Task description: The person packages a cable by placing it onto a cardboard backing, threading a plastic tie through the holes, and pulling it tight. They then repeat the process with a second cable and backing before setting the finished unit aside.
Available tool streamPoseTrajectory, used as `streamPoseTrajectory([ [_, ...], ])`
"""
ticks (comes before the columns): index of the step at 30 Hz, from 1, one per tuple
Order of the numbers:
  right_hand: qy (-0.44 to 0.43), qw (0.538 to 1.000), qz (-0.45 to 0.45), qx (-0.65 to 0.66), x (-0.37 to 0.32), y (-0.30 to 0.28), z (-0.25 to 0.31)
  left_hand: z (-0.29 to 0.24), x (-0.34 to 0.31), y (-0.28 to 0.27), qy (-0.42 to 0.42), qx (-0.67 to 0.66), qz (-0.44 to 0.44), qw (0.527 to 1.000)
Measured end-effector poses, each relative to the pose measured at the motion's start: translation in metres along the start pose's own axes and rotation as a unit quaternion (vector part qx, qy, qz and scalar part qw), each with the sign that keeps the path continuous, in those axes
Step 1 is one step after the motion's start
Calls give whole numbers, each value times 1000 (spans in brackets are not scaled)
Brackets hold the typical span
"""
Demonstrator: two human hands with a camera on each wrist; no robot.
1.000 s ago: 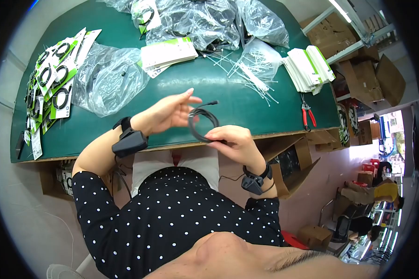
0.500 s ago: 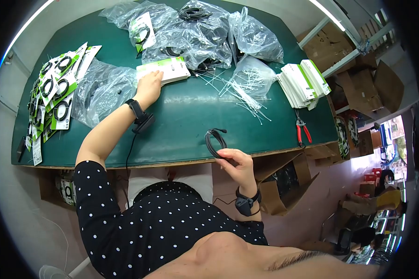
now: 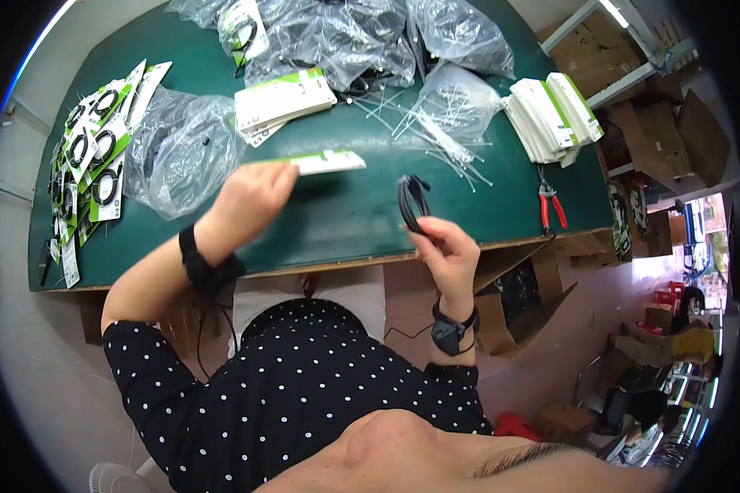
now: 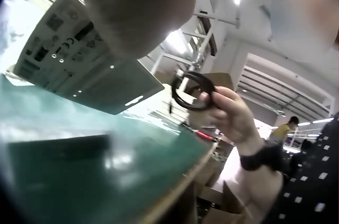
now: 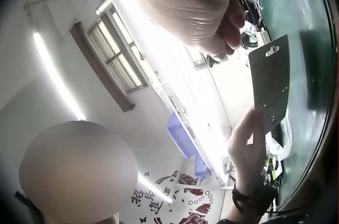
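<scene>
Over the table's left half, my left hand [image 3: 253, 200] grips one white and green card [image 3: 329, 162] by its end, above the table top. In the left wrist view the card [image 4: 79, 60] shows its printed back, with small holes and a slot. To the right, my right hand [image 3: 452, 255] pinches a coiled black cable [image 3: 411, 204] between thumb and fingers, held upright above the table's front edge. The coil [image 4: 186, 90] and the card are apart. In the right wrist view my left hand [image 5: 248, 147] holds the card [image 5: 270, 84] at one end.
A stack of cards [image 3: 284, 103] lies behind my left hand, with carded cables [image 3: 99, 152] heaped at far left. Plastic bags [image 3: 329, 41] fill the back. White cable ties [image 3: 448, 148], more cards [image 3: 543, 123] and red-handled cutters [image 3: 552, 205] lie on the right.
My left hand has come back from the card stack toward the front edge, now holding one card. My right hand, with the coil, has moved a little to the right and forward.
</scene>
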State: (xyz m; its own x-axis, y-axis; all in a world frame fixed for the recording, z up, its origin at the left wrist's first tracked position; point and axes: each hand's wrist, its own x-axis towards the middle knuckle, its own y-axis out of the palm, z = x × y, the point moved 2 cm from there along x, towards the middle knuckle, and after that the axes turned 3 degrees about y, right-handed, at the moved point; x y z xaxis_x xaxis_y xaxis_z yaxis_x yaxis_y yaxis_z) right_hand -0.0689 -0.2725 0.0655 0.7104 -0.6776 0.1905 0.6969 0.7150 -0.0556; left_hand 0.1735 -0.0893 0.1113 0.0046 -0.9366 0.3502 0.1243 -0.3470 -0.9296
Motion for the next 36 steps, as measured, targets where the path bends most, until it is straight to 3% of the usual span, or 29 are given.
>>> streamPoseTrajectory([
  [4, -54, 993, 80, -71, 19, 35, 24, -56, -38, -13, 71, -73, 20, 995],
  [6, -149, 959, 207, -127, 23, 62, 23, -65, -48, -12, 66, -104, 18, 992],
  [9, -153, 932, 288, -159, 19, 88, 5, -74, -59, -8, 57, -157, 5, 986],
  [10, -158, 915, 326, -176, 16, 95, 1, -75, -62, -9, 48, -165, -40, 984],
  [12, -149, 917, 332, -162, 8, 101, -3, -76, -69, -8, 28, -182, -127, 975],
  [17, -155, 920, 326, -151, -11, 109, -7, -76, -92, 15, 20, -270, -124, 955],
  [27, -179, 908, 315, -209, -19, 103, -1, -71, -102, 25, 81, -278, -120, 950],
  [36, -164, 925, 299, -166, -21, 108, -8, -68, -100, 28, 89, -283, -123, 947],
])
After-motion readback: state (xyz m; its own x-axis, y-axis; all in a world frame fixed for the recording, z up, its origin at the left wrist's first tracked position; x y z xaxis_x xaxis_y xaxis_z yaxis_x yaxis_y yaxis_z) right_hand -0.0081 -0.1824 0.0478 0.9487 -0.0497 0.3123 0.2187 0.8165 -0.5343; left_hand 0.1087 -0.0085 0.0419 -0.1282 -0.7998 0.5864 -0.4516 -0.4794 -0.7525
